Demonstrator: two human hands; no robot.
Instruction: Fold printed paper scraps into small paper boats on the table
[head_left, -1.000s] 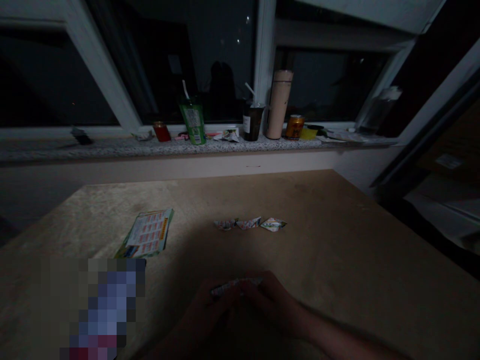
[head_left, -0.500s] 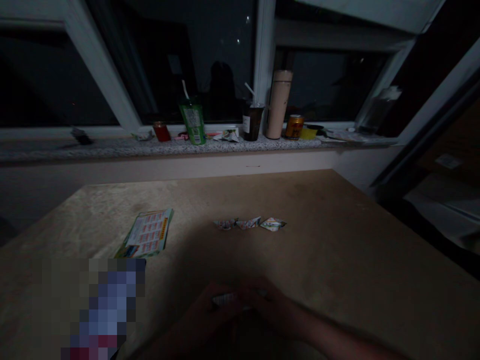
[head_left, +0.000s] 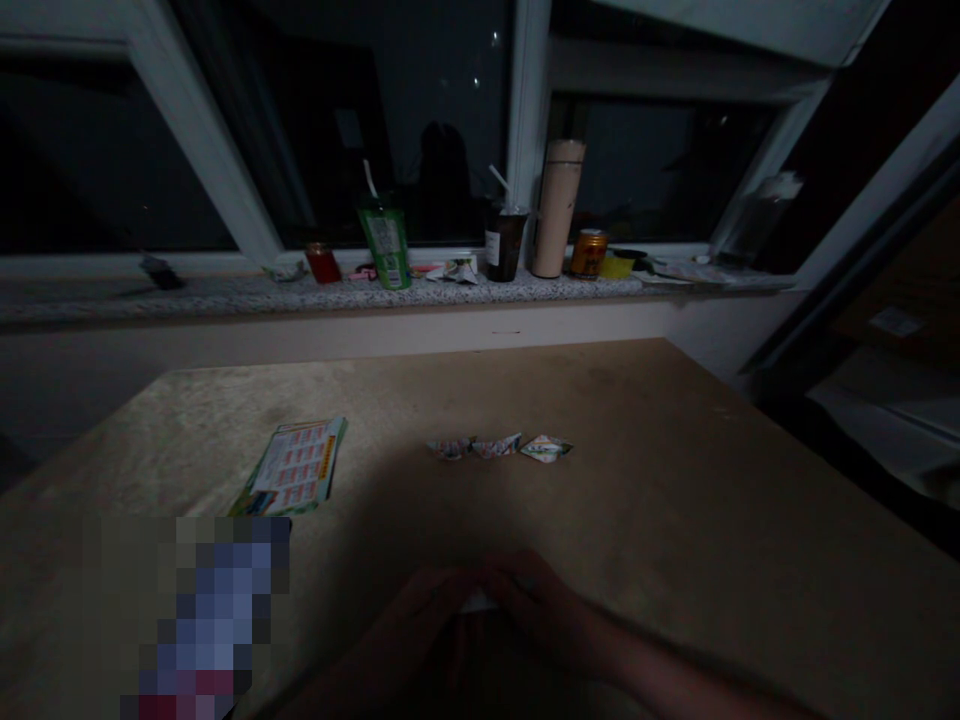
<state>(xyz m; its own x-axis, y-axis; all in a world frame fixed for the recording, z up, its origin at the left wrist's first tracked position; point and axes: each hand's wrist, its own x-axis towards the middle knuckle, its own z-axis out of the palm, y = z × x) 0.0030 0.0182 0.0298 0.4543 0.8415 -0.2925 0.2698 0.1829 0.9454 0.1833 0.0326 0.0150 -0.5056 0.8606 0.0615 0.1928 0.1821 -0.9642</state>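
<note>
Low in the middle of the view, my left hand [head_left: 424,612] and my right hand [head_left: 536,605] come together, fingers closed around a piece of paper [head_left: 478,602]. Only a pale strip of that paper shows between the fingers; the rest is covered by them. Beyond the hands, three small folded printed papers lie in a row on the table: a left one [head_left: 450,449], a middle one [head_left: 496,447] and a right one [head_left: 547,448]. To the left lies a stack of printed sheets [head_left: 296,465] with a grid of red print.
A blurred-out bluish item [head_left: 217,600] lies at the table's [head_left: 675,500] lower left. Along the granite windowsill [head_left: 442,292] stand a green cup [head_left: 386,245], a dark cup [head_left: 504,245], a pink thermos [head_left: 559,210], a gold can [head_left: 589,254] and a red jar [head_left: 322,263].
My fingers have shifted over the paper, so less of it shows on the left and a pale strip shows in the middle. The things on the table have not moved.
</note>
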